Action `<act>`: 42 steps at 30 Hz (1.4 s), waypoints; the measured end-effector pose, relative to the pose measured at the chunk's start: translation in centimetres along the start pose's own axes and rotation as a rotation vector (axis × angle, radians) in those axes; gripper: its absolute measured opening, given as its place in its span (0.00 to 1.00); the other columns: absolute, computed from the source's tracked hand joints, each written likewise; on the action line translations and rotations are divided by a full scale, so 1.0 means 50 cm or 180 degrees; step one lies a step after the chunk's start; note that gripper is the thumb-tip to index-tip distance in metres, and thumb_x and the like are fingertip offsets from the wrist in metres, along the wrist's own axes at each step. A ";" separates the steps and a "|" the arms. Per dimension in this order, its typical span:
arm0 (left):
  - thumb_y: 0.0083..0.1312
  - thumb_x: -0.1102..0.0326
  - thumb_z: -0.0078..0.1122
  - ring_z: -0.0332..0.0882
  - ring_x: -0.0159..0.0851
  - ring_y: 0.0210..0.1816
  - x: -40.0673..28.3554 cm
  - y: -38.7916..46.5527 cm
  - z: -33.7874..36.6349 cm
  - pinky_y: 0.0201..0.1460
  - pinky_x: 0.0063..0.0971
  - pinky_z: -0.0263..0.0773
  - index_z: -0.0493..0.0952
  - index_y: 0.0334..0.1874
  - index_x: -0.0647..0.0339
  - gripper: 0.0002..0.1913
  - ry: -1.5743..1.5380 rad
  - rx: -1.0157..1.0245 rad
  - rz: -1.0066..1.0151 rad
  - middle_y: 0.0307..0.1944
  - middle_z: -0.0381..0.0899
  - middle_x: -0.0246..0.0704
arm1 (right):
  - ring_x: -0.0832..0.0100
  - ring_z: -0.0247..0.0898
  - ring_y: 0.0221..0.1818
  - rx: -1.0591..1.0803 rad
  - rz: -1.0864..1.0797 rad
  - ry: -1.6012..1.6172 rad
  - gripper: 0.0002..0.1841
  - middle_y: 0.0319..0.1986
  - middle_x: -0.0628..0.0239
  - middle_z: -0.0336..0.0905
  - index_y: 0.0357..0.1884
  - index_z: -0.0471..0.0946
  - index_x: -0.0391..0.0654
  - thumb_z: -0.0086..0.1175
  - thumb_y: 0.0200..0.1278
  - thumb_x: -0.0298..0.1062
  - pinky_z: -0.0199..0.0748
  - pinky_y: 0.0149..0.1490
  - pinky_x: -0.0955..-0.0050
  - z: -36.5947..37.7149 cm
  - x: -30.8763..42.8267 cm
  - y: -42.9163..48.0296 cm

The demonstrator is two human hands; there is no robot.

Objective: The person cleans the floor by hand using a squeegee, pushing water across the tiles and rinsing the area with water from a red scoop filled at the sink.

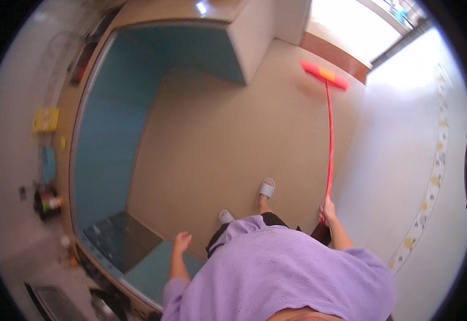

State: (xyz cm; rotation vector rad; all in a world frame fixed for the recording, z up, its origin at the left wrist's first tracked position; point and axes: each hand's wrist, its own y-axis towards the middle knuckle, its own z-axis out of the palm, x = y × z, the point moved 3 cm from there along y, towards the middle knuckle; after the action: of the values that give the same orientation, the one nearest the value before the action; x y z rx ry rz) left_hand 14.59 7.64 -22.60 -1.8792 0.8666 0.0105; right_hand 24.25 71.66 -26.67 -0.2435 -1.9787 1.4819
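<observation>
A long red handle [330, 140] runs up from my right hand [327, 210], whose fingers are wrapped around its near end. At the far end is a broom-like head [324, 75], red with a yellow middle, slightly blurred, near the doorway sill; whether it touches the floor I cannot tell. My left hand [182, 241] hangs beside my body at the left, near the blue cabinet fronts, with nothing seen in it; its fingers look loosely curled. Between the hands are my feet in light slippers [267, 188] on the beige floor [217, 132].
Blue-fronted cabinets [109, 132] under a counter line the left side and far left corner. A pale wall [394, 152] with a patterned border stands at the right. A reddish-brown sill [333, 54] crosses the far doorway. A yellow box [46, 120] and a blue item [48, 164] are at the left.
</observation>
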 end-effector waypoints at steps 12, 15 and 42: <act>0.58 0.65 0.59 0.75 0.32 0.39 -0.406 0.032 0.058 0.42 0.25 0.71 0.71 0.51 0.60 0.19 0.0234 0.0287 0.1548 0.37 0.77 0.36 | 0.78 0.55 0.04 0.0864 0.0105 -0.1412 0.11 0.11 0.74 0.60 0.28 0.62 0.44 0.46 0.60 0.39 0.53 0.08 0.80 0.035 0.286 -0.489; 0.58 0.67 0.59 0.75 0.31 0.41 -0.500 0.002 0.054 0.44 0.25 0.71 0.70 0.52 0.61 0.20 -0.0307 0.0567 0.2005 0.39 0.77 0.35 | 0.79 0.56 0.06 0.1206 0.0079 -0.2009 0.10 0.11 0.74 0.60 0.27 0.63 0.43 0.47 0.59 0.37 0.53 0.10 0.81 0.175 0.357 -0.519; 0.61 0.64 0.55 0.62 0.25 0.22 -0.402 0.152 -0.903 0.25 0.20 0.62 0.72 0.34 0.64 0.09 -0.3471 -0.5357 0.1517 0.25 0.70 0.29 | 0.82 0.63 0.17 0.2559 -0.3015 -0.2199 0.15 0.18 0.72 0.67 0.47 0.72 0.38 0.43 0.66 0.38 0.63 0.21 0.83 1.369 0.911 -0.564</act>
State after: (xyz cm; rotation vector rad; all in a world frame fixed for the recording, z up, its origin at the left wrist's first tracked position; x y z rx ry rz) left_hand -20.92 -18.95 0.48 -2.3389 0.3585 2.4208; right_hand -45.16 30.75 5.90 1.4858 -1.3525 1.5912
